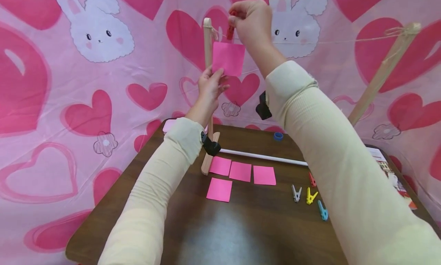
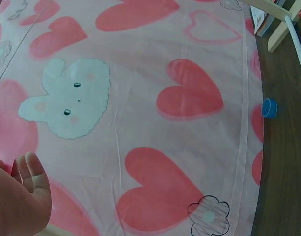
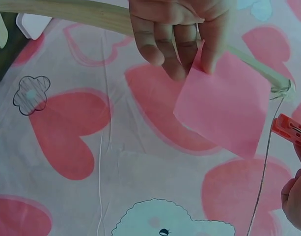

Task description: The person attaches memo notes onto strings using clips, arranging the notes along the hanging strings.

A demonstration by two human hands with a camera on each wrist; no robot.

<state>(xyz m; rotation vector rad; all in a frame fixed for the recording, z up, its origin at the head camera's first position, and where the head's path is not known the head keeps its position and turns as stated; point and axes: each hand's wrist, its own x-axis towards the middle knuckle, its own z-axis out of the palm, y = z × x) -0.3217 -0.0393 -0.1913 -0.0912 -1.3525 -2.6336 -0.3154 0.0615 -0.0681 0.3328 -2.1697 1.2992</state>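
Observation:
My left hand (image 1: 210,87) pinches a square pink sticky note (image 1: 229,59) by its lower left part, thumb in front. The note is held up close to the string (image 1: 320,41) near the left wooden post (image 1: 208,43). Above the note, my right hand (image 1: 253,22) pinches a red clothespin (image 1: 231,26), which points down toward the note's top edge. In the right wrist view the clothespin (image 3: 289,129) is right at the string (image 3: 263,182), beside the note (image 3: 224,103). The left wrist view shows only part of the left hand (image 2: 27,196).
Several pink notes (image 1: 240,171) lie on the brown table (image 1: 193,219) by the post's foot. Grey (image 1: 296,193), yellow (image 1: 311,196), blue (image 1: 322,210) and red clothespins lie at right. A white rod (image 1: 262,156), blue tape roll (image 1: 278,136) and right post (image 1: 386,71) stand behind.

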